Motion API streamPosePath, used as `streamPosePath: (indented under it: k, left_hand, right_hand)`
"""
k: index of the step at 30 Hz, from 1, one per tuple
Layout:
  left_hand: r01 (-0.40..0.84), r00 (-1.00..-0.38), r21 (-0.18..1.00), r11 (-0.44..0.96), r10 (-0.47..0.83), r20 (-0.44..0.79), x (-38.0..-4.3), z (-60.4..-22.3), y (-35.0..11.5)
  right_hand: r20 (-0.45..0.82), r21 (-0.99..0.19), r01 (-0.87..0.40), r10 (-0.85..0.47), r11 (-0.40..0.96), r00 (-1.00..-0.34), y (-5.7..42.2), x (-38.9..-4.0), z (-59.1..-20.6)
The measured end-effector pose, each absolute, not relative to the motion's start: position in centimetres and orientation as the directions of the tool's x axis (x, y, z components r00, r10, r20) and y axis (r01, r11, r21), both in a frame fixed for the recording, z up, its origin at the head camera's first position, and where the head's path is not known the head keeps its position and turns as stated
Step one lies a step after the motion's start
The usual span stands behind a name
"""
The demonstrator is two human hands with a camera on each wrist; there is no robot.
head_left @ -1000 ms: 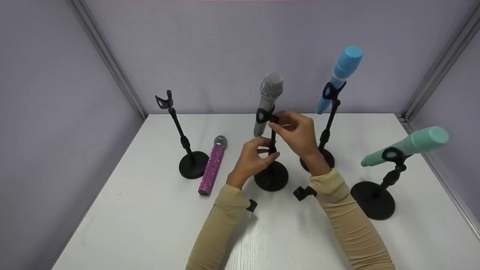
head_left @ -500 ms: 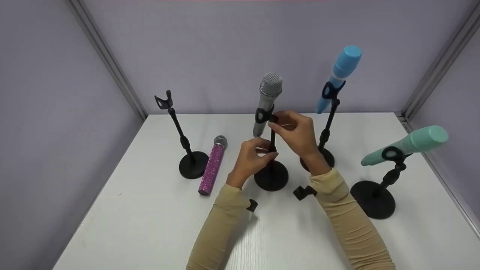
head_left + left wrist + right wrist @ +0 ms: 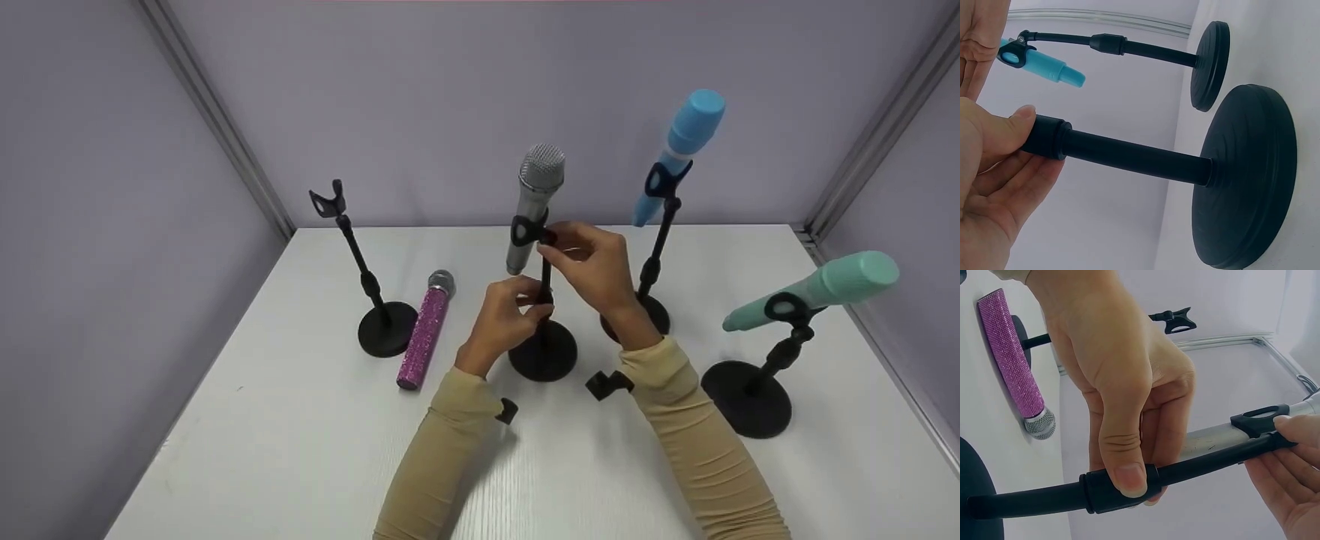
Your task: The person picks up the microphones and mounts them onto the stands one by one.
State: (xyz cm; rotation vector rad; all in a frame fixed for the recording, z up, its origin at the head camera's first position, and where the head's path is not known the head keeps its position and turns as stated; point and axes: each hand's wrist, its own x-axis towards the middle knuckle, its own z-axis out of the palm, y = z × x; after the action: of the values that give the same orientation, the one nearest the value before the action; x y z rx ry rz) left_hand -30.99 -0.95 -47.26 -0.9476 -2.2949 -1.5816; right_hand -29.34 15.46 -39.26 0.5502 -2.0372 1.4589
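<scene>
A black desk microphone stand (image 3: 543, 360) stands upright at mid-table, its clip carrying a silver microphone (image 3: 541, 174) tilted head-up. My left hand (image 3: 501, 321) grips the stand's adjusting collar (image 3: 1047, 138) partway up the pole, thumb on one side and fingers on the other. Higher up, my right hand (image 3: 596, 264) pinches the joint just below the clip (image 3: 1261, 421), as the right wrist view shows from closer. Left of my hands lies a pink glittery microphone (image 3: 424, 337) with a silver head, beside a second stand (image 3: 384, 330) whose clip holds no microphone.
A blue microphone (image 3: 694, 124) sits in a stand (image 3: 651, 270) behind my right forearm. Further right, a green microphone (image 3: 817, 289) rests in a lower stand (image 3: 748, 401). Grey walls (image 3: 420, 112) enclose the white table (image 3: 300, 450) at the back and sides.
My left thumb and fingers have drawn slightly closer around the collar. The right hand, the stand and the silver microphone look almost unmoved.
</scene>
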Motion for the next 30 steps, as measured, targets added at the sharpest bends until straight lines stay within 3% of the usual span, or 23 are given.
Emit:
streamPosePath:
  k: [16, 30]
  left_hand:
    - [0.652, -0.758, 0.697, 0.298, 0.267, 0.595, -31.05, -47.57, -0.55]
    - [0.629, -0.777, 0.722, 0.289, 0.273, 0.567, -30.39, -47.01, -0.72]
  right_hand:
    - [0.650, -0.721, -0.617, -0.001, 0.317, -0.760, 15.58, -29.08, -39.12]
    - [0.670, -0.705, -0.640, -0.011, 0.305, -0.742, 14.87, -29.33, -39.35]
